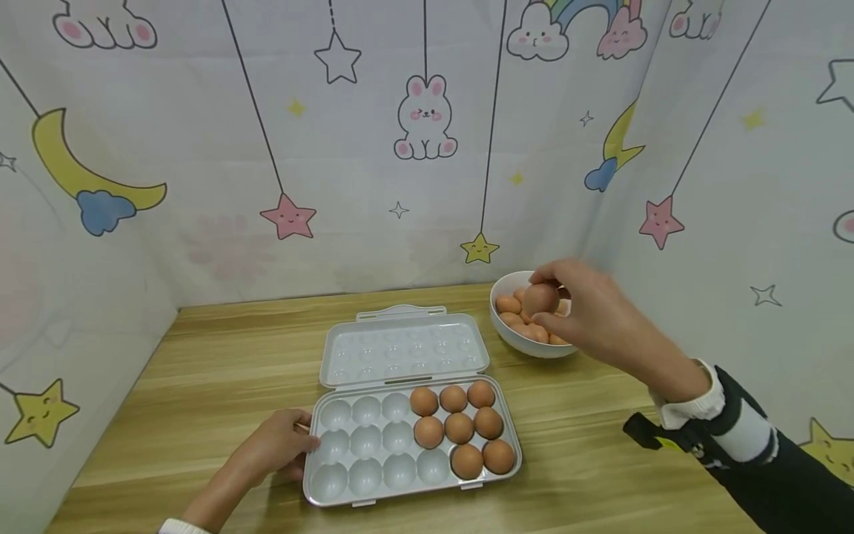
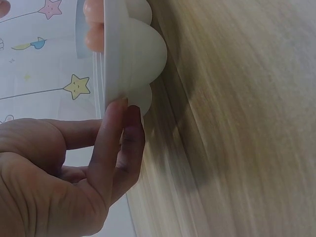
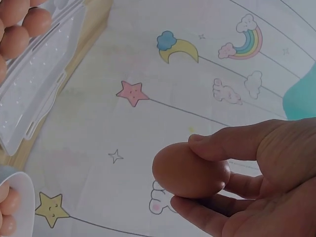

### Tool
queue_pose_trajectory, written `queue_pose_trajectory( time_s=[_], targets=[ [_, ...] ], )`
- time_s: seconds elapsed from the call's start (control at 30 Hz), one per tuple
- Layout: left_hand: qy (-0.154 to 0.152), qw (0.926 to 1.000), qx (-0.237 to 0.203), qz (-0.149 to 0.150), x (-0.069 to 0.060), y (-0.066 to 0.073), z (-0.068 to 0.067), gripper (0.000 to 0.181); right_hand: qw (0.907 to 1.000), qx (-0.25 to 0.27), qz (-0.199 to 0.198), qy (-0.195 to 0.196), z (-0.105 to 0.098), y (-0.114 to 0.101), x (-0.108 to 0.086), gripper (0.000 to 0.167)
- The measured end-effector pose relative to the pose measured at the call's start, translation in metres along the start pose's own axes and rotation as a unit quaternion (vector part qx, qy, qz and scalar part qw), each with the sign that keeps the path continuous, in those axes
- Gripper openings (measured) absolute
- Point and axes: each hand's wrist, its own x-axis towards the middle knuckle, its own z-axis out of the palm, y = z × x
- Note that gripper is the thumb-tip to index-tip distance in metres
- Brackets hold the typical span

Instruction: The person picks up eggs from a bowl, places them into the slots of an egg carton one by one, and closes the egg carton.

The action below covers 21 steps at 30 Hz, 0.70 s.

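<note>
My right hand (image 1: pixel 590 315) holds a brown egg (image 1: pixel 540 298) between thumb and fingertips, above the white bowl (image 1: pixel 534 351). In the right wrist view, the same egg (image 3: pixel 187 170) is clear of everything but the hand. The bowl contains several eggs (image 1: pixel 517 319). My left hand (image 1: pixel 270 445) grips the left edge of the light grey egg tray (image 1: pixel 365 443); the left wrist view has the thumb and fingers pinching the tray's rim, slightly above the table. Brown eggs (image 1: pixel 459 428) fill cups on the tray's right side, while the left cups hold none.
The tray's hinged lid (image 1: pixel 407 347) lies folded back behind it, just left of the bowl. A wood-grain table (image 1: pixel 227 348) carries everything. Cloth walls (image 1: pixel 373 252) printed with stars, moons and rabbits enclose its back and sides.
</note>
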Motion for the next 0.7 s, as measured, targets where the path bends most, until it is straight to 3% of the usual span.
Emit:
queue_pose_trajectory(
  time_s=[0.2,0.33,0.5,0.6,0.7],
  targets=[
    [0.001,1.0,-0.001,0.0,-0.001,0.001,0.0,0.032,0.9994,0.022,-0.025,0.004,0.005,-0.021,-0.009,0.042],
    [0.001,1.0,-0.002,0.0,-0.001,0.001,0.0,0.031,0.9958,0.037,-0.084,0.008,0.011,-0.031,-0.014,0.048],
    [0.001,1.0,-0.002,0.001,0.0,0.001,-0.001,0.031,0.9848,0.044,-0.167,0.013,0.02,-0.041,-0.015,0.05],
    [0.0,1.0,0.0,0.001,0.0,0.0,-0.001,0.031,0.982,0.053,-0.181,-0.003,0.026,-0.047,-0.016,0.048],
    [-0.002,1.0,0.0,0.002,0.0,-0.001,-0.001,0.031,0.9841,0.057,-0.166,-0.025,0.034,-0.052,-0.02,0.049]
  ],
)
